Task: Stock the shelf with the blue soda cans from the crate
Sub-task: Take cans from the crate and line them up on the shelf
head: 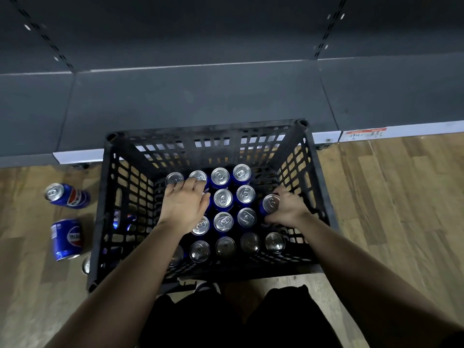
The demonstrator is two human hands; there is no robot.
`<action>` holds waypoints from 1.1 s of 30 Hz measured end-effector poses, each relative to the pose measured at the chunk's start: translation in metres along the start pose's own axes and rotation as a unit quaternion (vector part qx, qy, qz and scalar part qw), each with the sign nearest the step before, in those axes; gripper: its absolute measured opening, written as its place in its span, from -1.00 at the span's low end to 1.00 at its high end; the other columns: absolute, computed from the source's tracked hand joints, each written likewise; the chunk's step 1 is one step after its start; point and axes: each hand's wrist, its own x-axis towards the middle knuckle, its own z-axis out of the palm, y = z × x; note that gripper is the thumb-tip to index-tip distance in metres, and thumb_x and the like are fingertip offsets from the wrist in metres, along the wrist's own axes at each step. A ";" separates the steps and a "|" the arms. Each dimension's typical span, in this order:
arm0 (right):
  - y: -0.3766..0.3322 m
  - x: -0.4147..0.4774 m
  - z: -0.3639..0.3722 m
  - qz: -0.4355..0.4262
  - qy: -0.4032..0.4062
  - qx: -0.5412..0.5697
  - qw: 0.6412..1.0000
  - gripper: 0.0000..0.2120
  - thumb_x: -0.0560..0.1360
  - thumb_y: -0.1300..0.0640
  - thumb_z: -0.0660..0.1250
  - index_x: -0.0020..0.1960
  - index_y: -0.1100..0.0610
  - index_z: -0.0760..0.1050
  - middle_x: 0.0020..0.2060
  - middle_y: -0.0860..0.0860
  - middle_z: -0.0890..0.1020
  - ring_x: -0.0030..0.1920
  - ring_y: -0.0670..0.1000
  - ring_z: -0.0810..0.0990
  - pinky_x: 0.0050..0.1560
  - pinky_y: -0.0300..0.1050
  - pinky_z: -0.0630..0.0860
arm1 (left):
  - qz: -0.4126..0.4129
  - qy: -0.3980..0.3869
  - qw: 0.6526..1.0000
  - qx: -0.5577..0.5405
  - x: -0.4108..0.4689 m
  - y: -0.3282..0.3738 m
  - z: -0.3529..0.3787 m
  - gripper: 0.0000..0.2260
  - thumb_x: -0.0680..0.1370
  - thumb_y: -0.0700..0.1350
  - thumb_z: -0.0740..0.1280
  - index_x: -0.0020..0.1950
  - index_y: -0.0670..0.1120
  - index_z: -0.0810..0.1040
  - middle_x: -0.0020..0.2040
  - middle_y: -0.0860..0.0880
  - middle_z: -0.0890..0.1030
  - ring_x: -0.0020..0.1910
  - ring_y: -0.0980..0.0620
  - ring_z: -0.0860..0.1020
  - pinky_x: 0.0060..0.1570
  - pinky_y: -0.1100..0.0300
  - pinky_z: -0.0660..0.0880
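A black slatted crate (105, 197) stands on the wooden floor against the dark grey shelf (200, 96). Inside it stand several upright blue soda cans (223, 198) with silver tops. My left hand (183, 204) is down in the crate's left half, fingers spread over the can tops at the back; whether it grips a can is hidden. My right hand (288, 209) curls round one blue can (270, 204) at the crate's right side, tilted with its top facing left.
Two blue cans lie on their sides on the floor left of the crate, one (67, 195) nearer the shelf, one (66, 238) nearer me. Another can top (86, 264) peeks by the crate's left corner. A price label (365, 133) marks the shelf edge.
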 end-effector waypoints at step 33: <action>-0.329 -0.416 -0.500 -0.262 0.173 0.186 0.931 -0.55 0.27 0.05 0.53 0.11 -0.07 0.47 -0.07 -0.13 0.65 0.00 -0.04 0.61 -0.01 -0.20 0.47 | -0.009 0.223 0.974 0.027 -0.093 -0.009 -0.677 -0.56 0.59 0.08 0.00 0.31 -0.08 0.50 0.22 -0.08 0.56 0.18 -0.11 0.51 0.18 0.01 0.29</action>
